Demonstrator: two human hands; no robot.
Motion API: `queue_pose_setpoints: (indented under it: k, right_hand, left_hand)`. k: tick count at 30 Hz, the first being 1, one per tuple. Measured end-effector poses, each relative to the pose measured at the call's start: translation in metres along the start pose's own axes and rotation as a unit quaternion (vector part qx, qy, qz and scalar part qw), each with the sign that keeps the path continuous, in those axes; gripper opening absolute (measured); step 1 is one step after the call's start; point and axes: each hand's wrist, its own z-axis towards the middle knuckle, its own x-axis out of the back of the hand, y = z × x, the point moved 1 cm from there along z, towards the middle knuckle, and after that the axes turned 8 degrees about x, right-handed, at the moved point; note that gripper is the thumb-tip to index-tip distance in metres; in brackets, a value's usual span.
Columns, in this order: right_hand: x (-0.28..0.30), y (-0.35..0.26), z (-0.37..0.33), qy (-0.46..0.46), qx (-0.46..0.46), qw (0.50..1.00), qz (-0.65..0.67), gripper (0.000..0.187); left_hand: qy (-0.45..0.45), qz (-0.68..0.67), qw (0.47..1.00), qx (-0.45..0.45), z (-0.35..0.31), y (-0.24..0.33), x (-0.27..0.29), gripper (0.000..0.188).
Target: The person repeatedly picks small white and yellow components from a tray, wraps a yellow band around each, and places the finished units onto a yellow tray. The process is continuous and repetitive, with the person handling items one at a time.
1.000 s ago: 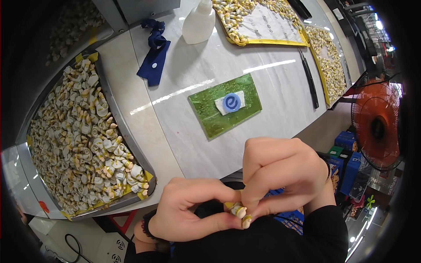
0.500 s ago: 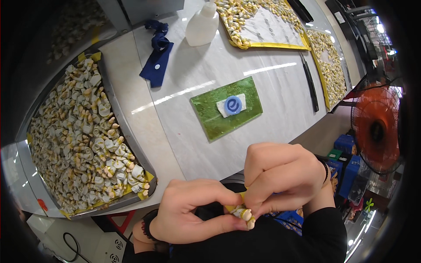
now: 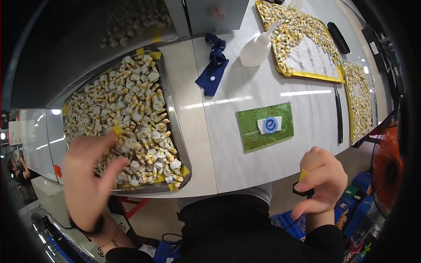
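My left hand [image 3: 90, 173], blurred by motion, is over the near left part of a dark metal tray [image 3: 172, 118], its thumb and fingers apart. A smeared small white piece [image 3: 129, 143] with yellow on it shows just off its fingertips, apparently loose; whether they touch is unclear. The tray is heaped with similar small white pieces [image 3: 131, 105] with yellow bands and pinkish tips. My right hand [image 3: 322, 179] hangs off the table's near edge with fingers loosely curled and thumb apart, nothing plainly held. Yellow wrapping shows on a finger of each hand; something dark shows behind the right fingertips.
A green mat [image 3: 267, 142] bears a blue round disc [image 3: 271, 125] on a white pad. Beyond are a navy cloth strap [image 3: 212, 76], a squeeze bottle [image 3: 254, 51] and yellow-edged trays [image 3: 311, 78] of small pieces. A black stick [image 3: 338, 115] lies right; an orange fan [image 3: 388, 164] stands beyond.
My hands have parted from a small white piece held between them. The left hand swung left over the tray with its fingers spread; the right moved right. The view has shifted too.
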Motion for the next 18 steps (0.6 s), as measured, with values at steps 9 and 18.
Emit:
queue_pose_setpoints:
  k: [9, 18]
  right_hand:
    - [0.020, -0.008, 0.001, 0.056, 0.017, 0.993, -0.107, 0.029]
    - [0.090, 0.029, 0.015, -0.041, -0.055, 0.804, -0.590, 0.062]
  left_hand:
    - [0.013, 0.082, 0.995, 0.047, 0.183, -0.122, -0.016, 0.043]
    - [0.054, -0.004, 0.998, -0.013, 0.159, -0.145, 0.002, 0.031]
